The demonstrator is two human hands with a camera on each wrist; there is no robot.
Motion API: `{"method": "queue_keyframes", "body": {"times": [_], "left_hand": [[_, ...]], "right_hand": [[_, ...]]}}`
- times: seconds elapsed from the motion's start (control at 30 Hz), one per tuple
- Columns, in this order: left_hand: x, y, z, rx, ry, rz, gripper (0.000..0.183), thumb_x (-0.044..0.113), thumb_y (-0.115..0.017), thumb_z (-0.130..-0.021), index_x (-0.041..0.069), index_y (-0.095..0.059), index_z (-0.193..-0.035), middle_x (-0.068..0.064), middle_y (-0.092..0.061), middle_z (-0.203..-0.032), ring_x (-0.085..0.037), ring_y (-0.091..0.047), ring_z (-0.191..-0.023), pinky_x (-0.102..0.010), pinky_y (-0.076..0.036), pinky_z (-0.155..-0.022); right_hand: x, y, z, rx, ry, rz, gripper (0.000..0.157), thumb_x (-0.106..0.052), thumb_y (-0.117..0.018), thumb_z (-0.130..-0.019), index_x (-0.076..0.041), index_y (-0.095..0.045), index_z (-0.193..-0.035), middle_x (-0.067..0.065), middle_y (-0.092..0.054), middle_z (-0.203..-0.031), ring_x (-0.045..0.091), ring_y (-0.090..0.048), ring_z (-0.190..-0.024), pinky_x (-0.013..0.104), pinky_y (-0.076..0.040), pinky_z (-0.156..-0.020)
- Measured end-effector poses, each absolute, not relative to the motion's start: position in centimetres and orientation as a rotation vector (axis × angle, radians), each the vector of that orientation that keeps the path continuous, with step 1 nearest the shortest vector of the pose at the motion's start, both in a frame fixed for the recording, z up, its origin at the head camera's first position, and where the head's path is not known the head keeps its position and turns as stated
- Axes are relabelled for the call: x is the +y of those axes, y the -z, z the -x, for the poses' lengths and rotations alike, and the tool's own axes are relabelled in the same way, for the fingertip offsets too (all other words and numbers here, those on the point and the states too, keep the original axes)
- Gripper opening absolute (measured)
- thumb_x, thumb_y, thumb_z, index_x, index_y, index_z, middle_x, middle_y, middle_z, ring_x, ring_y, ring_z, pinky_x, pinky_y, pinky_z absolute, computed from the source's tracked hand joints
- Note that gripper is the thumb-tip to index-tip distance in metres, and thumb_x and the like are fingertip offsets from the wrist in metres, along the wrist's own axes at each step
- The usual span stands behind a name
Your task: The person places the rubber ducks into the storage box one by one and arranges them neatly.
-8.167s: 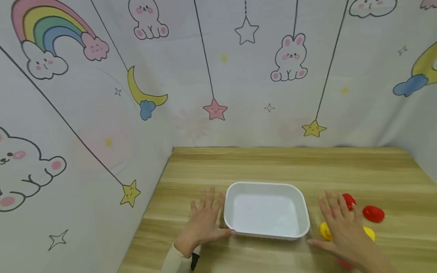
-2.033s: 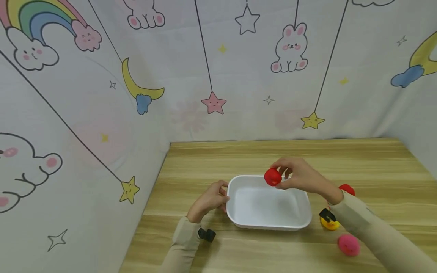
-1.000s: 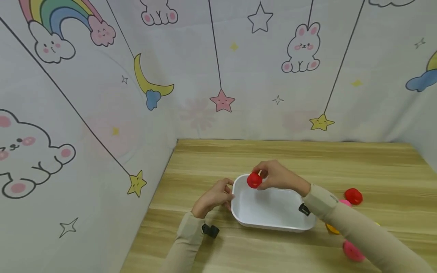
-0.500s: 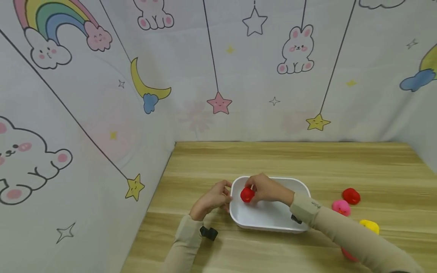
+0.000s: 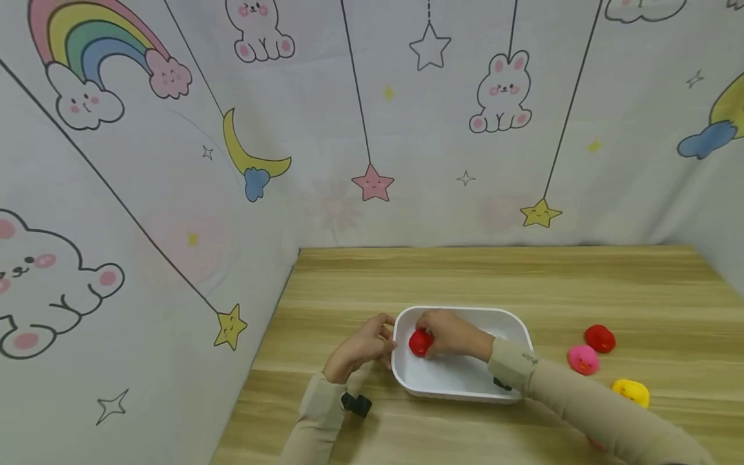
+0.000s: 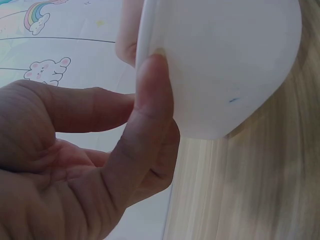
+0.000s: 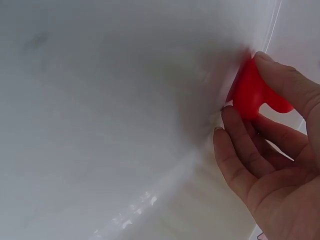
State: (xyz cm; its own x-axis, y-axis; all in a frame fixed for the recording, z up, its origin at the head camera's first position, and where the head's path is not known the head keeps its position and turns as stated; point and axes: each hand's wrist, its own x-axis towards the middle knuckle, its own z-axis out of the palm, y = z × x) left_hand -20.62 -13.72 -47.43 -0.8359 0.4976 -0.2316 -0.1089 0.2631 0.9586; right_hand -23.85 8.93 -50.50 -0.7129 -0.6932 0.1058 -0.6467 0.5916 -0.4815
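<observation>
A white rectangular plastic tub [image 5: 465,392] stands on the table. At its left end my left hand [image 5: 363,345] holds the rim; in the left wrist view a fingertip [image 6: 154,75] presses against the tub's wall [image 6: 225,65]. Inside the tub, towards its left end, my right hand [image 5: 456,332] grips a small red rubber duck [image 5: 420,343] between thumb and fingers. Seen from the right wrist, the duck [image 7: 250,92] is down at the tub's white floor [image 7: 110,100], and whether it rests there I cannot tell.
To the right of the tub lie another red duck [image 5: 600,338], a pink duck [image 5: 583,360] and a yellow duck [image 5: 631,392]. The right sleeve [image 5: 604,400] mostly hides one more pinkish duck [image 5: 595,443]. A printed cloth [image 5: 430,142] hangs behind the wooden table [image 5: 494,271].
Both hands were spread beside the tub at first. The left hand took the tub's rim; the right carried a red duck leftwards over the tub and lowered it inside.
</observation>
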Motion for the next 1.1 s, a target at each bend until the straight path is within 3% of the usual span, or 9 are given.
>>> {"method": "queue_keyframes", "body": {"times": [0.33,0.5,0.73,0.93,1.1], "left_hand": [[-13.6,47.4,20.6,2.04,-1.609,-0.358,0.049,-0.012,-0.055,-0.086,-0.015,-0.039,-0.132,-0.013,-0.051,-0.086,-0.018,-0.057,-0.055,-0.038,-0.064,-0.054],[-13.3,47.3,20.6,2.035,-1.615,-0.355,0.049,-0.011,-0.055,-0.087,-0.015,-0.04,-0.133,-0.013,-0.051,-0.086,-0.018,-0.058,-0.056,-0.036,-0.064,-0.054],[-13.4,47.4,20.3,2.039,-1.623,-0.352,0.047,-0.014,-0.054,-0.087,-0.017,-0.039,-0.131,-0.013,-0.05,-0.086,-0.018,-0.057,-0.055,-0.035,-0.063,-0.052],[-13.7,47.4,20.3,2.037,-1.633,-0.34,0.048,-0.014,-0.054,-0.087,-0.017,-0.039,-0.132,-0.013,-0.05,-0.089,-0.018,-0.056,-0.056,-0.033,-0.063,-0.051],[-13.7,47.3,20.4,2.034,-1.644,-0.353,0.048,-0.013,-0.055,-0.087,-0.017,-0.039,-0.132,-0.014,-0.051,-0.091,-0.018,-0.056,-0.058,-0.031,-0.062,-0.051]], "right_hand": [[9.0,50.7,23.7,2.743,0.738,1.145,0.039,-0.007,-0.092,-0.062,-0.004,-0.07,-0.093,-0.005,-0.061,-0.082,0.009,-0.052,-0.075,0.024,-0.051,-0.068],[9.6,50.0,23.5,2.744,0.718,1.11,0.049,-0.008,-0.093,-0.062,0.002,-0.069,-0.103,0.0,-0.065,-0.087,0.011,-0.053,-0.075,0.025,-0.054,-0.069],[10.7,48.5,23.1,2.666,0.777,0.993,0.057,-0.01,-0.091,-0.07,0.003,-0.066,-0.12,0.011,-0.07,-0.107,0.023,-0.064,-0.091,0.037,-0.061,-0.081],[12.0,46.7,22.6,2.6,0.857,0.954,0.059,-0.008,-0.089,-0.074,0.006,-0.065,-0.126,0.018,-0.068,-0.12,0.036,-0.064,-0.108,0.05,-0.057,-0.094],[13.4,45.0,22.1,2.591,0.928,0.91,0.057,-0.007,-0.086,-0.078,0.006,-0.064,-0.128,0.021,-0.066,-0.125,0.04,-0.062,-0.115,0.057,-0.055,-0.097]]}}
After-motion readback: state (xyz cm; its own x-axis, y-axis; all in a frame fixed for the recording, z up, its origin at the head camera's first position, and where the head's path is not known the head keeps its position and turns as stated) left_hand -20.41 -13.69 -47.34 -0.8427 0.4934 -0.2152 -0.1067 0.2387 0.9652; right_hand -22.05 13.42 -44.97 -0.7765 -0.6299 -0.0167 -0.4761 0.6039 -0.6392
